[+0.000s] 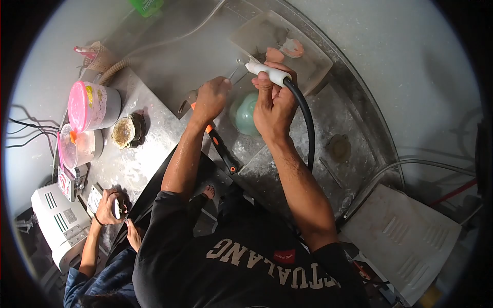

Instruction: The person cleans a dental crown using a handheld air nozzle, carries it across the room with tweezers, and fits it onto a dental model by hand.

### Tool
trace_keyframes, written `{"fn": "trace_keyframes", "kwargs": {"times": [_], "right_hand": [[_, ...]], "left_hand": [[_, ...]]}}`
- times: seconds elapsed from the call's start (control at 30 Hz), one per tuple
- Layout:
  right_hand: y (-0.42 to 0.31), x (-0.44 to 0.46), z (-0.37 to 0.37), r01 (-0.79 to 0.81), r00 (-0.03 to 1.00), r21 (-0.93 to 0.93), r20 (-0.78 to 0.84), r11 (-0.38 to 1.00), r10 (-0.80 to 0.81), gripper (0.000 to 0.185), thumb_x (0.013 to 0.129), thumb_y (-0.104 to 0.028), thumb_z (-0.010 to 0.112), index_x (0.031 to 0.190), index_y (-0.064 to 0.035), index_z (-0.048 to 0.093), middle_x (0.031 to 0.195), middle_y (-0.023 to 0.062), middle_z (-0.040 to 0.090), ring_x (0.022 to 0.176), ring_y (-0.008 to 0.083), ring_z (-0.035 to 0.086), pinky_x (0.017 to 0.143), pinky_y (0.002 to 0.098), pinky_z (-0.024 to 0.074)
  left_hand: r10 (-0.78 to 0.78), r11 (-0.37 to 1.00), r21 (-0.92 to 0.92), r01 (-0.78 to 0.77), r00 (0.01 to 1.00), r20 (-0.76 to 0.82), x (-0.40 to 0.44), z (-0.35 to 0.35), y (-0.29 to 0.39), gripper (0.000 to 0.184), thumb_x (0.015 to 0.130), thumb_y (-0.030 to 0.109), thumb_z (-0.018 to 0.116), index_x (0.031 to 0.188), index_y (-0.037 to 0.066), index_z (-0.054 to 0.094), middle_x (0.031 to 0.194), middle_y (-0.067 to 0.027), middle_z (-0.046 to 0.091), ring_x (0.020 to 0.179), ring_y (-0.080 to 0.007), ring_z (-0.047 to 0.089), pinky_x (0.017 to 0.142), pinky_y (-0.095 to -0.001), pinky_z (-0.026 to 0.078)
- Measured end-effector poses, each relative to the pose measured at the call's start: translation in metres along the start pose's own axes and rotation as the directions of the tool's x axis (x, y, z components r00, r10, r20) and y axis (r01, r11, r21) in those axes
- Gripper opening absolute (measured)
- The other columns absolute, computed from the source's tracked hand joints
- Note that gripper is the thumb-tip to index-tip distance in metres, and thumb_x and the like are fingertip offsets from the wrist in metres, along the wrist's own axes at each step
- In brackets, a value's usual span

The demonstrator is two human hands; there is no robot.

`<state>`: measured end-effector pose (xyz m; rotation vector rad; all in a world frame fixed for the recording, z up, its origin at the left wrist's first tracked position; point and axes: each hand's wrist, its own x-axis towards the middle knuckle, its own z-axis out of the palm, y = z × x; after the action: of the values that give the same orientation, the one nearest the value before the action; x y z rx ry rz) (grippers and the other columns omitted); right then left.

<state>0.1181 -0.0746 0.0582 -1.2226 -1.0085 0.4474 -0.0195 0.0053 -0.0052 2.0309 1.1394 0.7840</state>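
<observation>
A black shirt bears pale letters and a red patch.
</observation>
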Motion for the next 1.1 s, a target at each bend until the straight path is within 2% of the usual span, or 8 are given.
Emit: {"fn": "trace_keyframes", "kwargs": {"times": [0.07, 0.17, 0.27, 0.47, 0.57, 0.67, 0.77, 1.1], "right_hand": [[0.002, 0.0, -0.001, 0.002, 1.0, -0.011, 0.006, 1.0, -0.002, 0.024, 0.098, -0.015, 0.06, 0.114, 0.0009, 0.051, 0.107, 0.0103, 0.054, 0.085, 0.0187, 0.064, 0.071, 0.0296, 0.0551], [0.003, 0.0, -0.001, 0.019, 1.0, -0.018, 0.01, 1.0, -0.019, 0.023, 0.098, -0.015, 0.061, 0.112, 0.001, 0.052, 0.106, 0.0104, 0.054, 0.086, 0.0186, 0.063, 0.07, 0.0292, 0.0549], [0.005, 0.0, -0.002, 0.062, 0.998, -0.075, 0.022, 0.995, -0.061, 0.022, 0.098, -0.015, 0.061, 0.111, 0.0008, 0.053, 0.106, 0.0105, 0.054, 0.089, 0.0194, 0.061, 0.07, 0.0296, 0.0545], [0.006, 0.0, -0.001, 0.077, 0.997, -0.081, 0.033, 0.994, -0.075, 0.022, 0.098, -0.014, 0.06, 0.113, 0.0004, 0.054, 0.107, 0.0104, 0.054, 0.093, 0.0198, 0.059, 0.075, 0.0319, 0.0528], [0.004, 0.0, -0.003, 0.111, 0.99, -0.147, 0.104, 0.983, -0.096, 0.026, 0.1, -0.013, 0.057, 0.12, 0.0022, 0.049, 0.112, 0.0128, 0.057, 0.09, 0.0179, 0.063, 0.083, 0.0314, 0.0558], [0.004, 0.0, -0.001, 0.099, 0.991, -0.136, 0.1, 0.986, -0.085, 0.027, 0.1, -0.013, 0.057, 0.12, 0.0024, 0.048, 0.113, 0.0133, 0.057, 0.09, 0.018, 0.063, 0.083, 0.0317, 0.056], [0.005, -0.002, 0.004, 0.086, 0.996, -0.062, 0.045, 0.994, -0.083, 0.024, 0.099, -0.017, 0.06, 0.114, 0.0001, 0.054, 0.11, 0.0105, 0.055, 0.094, 0.0209, 0.059, 0.075, 0.0317, 0.0519], [0.003, -0.001, 0.001, 0.066, 0.997, -0.094, 0.042, 0.993, -0.063, 0.023, 0.098, -0.017, 0.062, 0.113, -0.0012, 0.055, 0.108, 0.0103, 0.056, 0.095, 0.0206, 0.058, 0.073, 0.0308, 0.0507]], "left_hand": [[-0.086, 0.996, 0.032, 0.088, 0.994, -0.067, -0.001, 0.005, 0.003, 0.027, 0.098, 0.021, 0.049, 0.091, 0.0, 0.065, 0.079, -0.0205, 0.067, 0.073, -0.041, 0.065, 0.068, -0.0451, 0.049], [-0.161, 0.954, 0.235, 0.186, 0.979, -0.122, -0.002, 0.005, 0.017, 0.022, 0.097, 0.02, 0.053, 0.096, 0.002, 0.065, 0.088, -0.022, 0.068, 0.081, -0.0451, 0.065, 0.07, -0.0493, 0.051], [-0.2, 0.912, 0.338, 0.232, 0.972, -0.127, -0.003, -0.002, 0.037, 0.017, 0.096, 0.019, 0.056, 0.099, 0.004, 0.064, 0.088, -0.0213, 0.068, 0.081, -0.0448, 0.065, 0.068, -0.0513, 0.051], [-0.131, 0.918, 0.356, 0.174, 0.981, -0.142, -0.004, -0.003, 0.03, 0.017, 0.096, 0.018, 0.055, 0.091, 0.003, 0.057, 0.083, -0.0195, 0.067, 0.073, -0.0456, 0.064, 0.063, -0.0541, 0.051], [-0.123, 0.908, 0.386, 0.163, 0.984, -0.126, -0.005, -0.004, 0.029, 0.015, 0.095, 0.017, 0.055, 0.089, 0.003, 0.056, 0.082, -0.0195, 0.066, 0.072, -0.0459, 0.064, 0.063, -0.0543, 0.051], [-0.125, 0.904, 0.394, 0.167, 0.984, -0.13, -0.006, -0.004, 0.03, 0.014, 0.094, 0.016, 0.055, 0.088, 0.003, 0.056, 0.082, -0.0193, 0.067, 0.072, -0.0457, 0.064, 0.062, -0.054, 0.051], [-0.132, 0.906, 0.386, 0.173, 0.982, -0.132, -0.006, -0.003, 0.031, 0.015, 0.094, 0.016, 0.055, 0.088, 0.003, 0.056, 0.082, -0.0188, 0.067, 0.072, -0.0454, 0.065, 0.062, -0.0538, 0.051], [-0.171, 0.898, 0.39, 0.206, 0.978, -0.121, -0.005, -0.003, 0.032, 0.016, 0.096, 0.019, 0.055, 0.091, 0.004, 0.057, 0.082, -0.0191, 0.067, 0.075, -0.0456, 0.064, 0.065, -0.0539, 0.05]]}}
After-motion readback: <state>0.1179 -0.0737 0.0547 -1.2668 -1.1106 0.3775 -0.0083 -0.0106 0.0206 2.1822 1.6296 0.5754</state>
